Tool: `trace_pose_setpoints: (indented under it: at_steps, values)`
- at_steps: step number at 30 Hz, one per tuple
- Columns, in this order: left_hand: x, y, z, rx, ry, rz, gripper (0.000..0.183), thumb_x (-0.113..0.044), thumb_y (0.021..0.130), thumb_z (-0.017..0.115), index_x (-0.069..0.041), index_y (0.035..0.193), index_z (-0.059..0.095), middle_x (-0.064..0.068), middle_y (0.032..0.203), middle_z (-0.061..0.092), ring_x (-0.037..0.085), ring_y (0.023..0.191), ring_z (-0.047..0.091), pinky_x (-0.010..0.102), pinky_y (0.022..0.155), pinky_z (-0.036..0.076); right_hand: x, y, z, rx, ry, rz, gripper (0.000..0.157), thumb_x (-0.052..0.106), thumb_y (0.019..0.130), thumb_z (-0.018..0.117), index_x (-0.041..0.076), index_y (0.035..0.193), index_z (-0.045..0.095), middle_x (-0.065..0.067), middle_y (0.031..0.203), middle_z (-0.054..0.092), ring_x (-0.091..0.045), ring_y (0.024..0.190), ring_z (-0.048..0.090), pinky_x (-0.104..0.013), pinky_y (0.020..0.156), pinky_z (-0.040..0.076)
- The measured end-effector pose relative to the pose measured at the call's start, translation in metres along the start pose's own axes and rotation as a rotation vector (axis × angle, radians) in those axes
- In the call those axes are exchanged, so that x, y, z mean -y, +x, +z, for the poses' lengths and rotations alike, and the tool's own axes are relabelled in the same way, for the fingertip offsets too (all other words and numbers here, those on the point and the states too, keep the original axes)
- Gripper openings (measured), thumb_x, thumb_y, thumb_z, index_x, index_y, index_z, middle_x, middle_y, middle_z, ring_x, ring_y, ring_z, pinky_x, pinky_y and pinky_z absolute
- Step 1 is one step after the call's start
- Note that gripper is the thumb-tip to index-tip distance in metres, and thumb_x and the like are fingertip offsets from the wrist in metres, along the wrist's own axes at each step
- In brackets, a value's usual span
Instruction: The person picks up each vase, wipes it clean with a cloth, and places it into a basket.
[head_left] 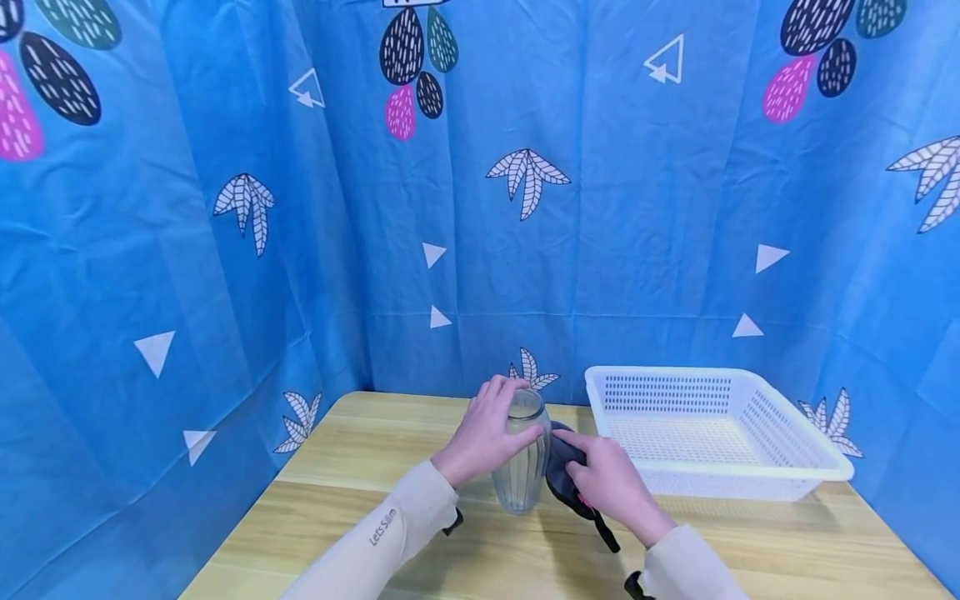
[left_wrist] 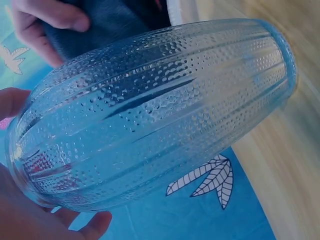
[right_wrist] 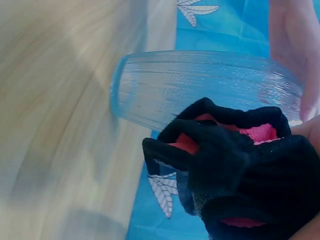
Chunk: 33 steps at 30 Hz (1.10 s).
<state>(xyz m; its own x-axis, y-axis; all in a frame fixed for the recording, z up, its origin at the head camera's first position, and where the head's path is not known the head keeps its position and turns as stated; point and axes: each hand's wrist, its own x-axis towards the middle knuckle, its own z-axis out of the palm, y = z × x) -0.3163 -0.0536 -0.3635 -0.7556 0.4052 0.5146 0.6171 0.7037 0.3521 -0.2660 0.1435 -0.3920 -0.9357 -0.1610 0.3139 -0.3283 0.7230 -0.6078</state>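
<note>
A tall clear glass vase, ribbed and dimpled, stands upright near the middle of the wooden table. My left hand grips it around the top, thumb on the near side and fingers by the rim. In the left wrist view the vase fills most of the picture. Just right of the glass, my right hand holds a black padded cloth item with a dangling strap. Pink lining shows in the openings of this cloth item in the right wrist view; its exact kind I cannot tell.
A white perforated plastic basket sits at the back right of the table. Behind and beside the table hangs a blue patterned curtain.
</note>
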Motion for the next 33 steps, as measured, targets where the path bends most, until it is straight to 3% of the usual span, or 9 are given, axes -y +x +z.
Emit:
trace_pose_setpoints:
  at_steps: [4, 8, 12, 15, 21, 24, 28, 33]
  values:
    - [0.002, 0.000, 0.001, 0.012, -0.019, 0.006, 0.064, -0.049, 0.079, 0.061, -0.023, 0.134, 0.040, -0.009, 0.125, 0.042, 0.013, 0.117, 0.038, 0.041, 0.095, 0.036, 0.007, -0.002, -0.004, -0.062, -0.042, -0.020, 0.049, 0.005, 0.080, 0.059, 0.025, 0.125, 0.059, -0.005, 0.092, 0.067, -0.009, 0.043, 0.048, -0.026, 0.043, 0.040]
    - [0.002, 0.000, 0.000, 0.012, -0.035, 0.006, 0.063, -0.044, 0.076, 0.062, -0.027, 0.132, 0.040, -0.013, 0.127, 0.041, 0.012, 0.119, 0.037, 0.043, 0.096, 0.035, 0.011, -0.004, -0.007, -0.152, -0.106, -0.110, 0.049, 0.006, 0.078, 0.061, 0.024, 0.124, 0.060, -0.007, 0.105, 0.066, -0.008, 0.053, 0.046, -0.023, 0.047, 0.037]
    - [0.002, 0.001, -0.001, 0.006, -0.047, 0.009, 0.062, -0.044, 0.077, 0.062, -0.027, 0.132, 0.040, -0.014, 0.128, 0.040, 0.011, 0.121, 0.037, 0.044, 0.096, 0.036, 0.013, -0.002, -0.008, -0.180, -0.121, -0.128, 0.050, 0.006, 0.078, 0.061, 0.022, 0.126, 0.058, -0.008, 0.101, 0.067, -0.009, 0.052, 0.045, -0.024, 0.047, 0.036]
    - [0.002, 0.000, 0.000, 0.015, -0.051, 0.004, 0.062, -0.050, 0.080, 0.062, -0.025, 0.132, 0.041, -0.012, 0.130, 0.040, 0.012, 0.123, 0.037, 0.044, 0.097, 0.035, 0.010, -0.001, -0.005, -0.131, -0.115, -0.087, 0.052, 0.007, 0.080, 0.060, 0.021, 0.130, 0.055, -0.009, 0.096, 0.067, -0.009, 0.051, 0.045, -0.024, 0.047, 0.037]
    - [0.004, -0.001, 0.002, 0.013, -0.032, 0.006, 0.061, -0.057, 0.079, 0.061, -0.026, 0.128, 0.046, -0.010, 0.131, 0.042, 0.015, 0.125, 0.036, 0.045, 0.098, 0.035, 0.002, 0.001, 0.005, 0.071, -0.007, 0.006, 0.053, 0.008, 0.086, 0.055, 0.014, 0.138, 0.044, -0.007, 0.077, 0.061, -0.011, 0.039, 0.051, -0.028, 0.040, 0.043]
    - [0.005, -0.002, 0.002, 0.008, -0.027, 0.001, 0.061, -0.057, 0.078, 0.062, -0.026, 0.128, 0.046, -0.012, 0.132, 0.042, 0.015, 0.125, 0.035, 0.045, 0.099, 0.034, -0.004, 0.001, 0.012, 0.153, -0.049, -0.017, 0.054, 0.008, 0.086, 0.055, 0.007, 0.138, 0.042, -0.001, 0.066, 0.058, -0.010, 0.036, 0.050, -0.029, 0.048, 0.048]
    - [0.005, -0.002, 0.001, 0.011, -0.036, -0.004, 0.062, -0.056, 0.078, 0.063, -0.027, 0.130, 0.045, -0.011, 0.136, 0.042, 0.015, 0.126, 0.034, 0.046, 0.100, 0.033, -0.010, 0.002, 0.018, 0.187, -0.137, -0.081, 0.054, 0.007, 0.083, 0.059, 0.003, 0.135, 0.046, -0.003, 0.076, 0.065, -0.004, 0.037, 0.050, -0.028, 0.067, 0.047]
    - [0.003, -0.001, -0.001, 0.039, -0.027, -0.013, 0.059, -0.053, 0.080, 0.062, -0.029, 0.130, 0.044, -0.013, 0.138, 0.039, 0.015, 0.126, 0.034, 0.046, 0.100, 0.032, -0.014, 0.004, 0.019, 0.188, -0.125, -0.066, 0.052, 0.006, 0.081, 0.058, 0.005, 0.132, 0.050, -0.008, 0.094, 0.067, -0.005, 0.042, 0.050, -0.029, 0.067, 0.047]
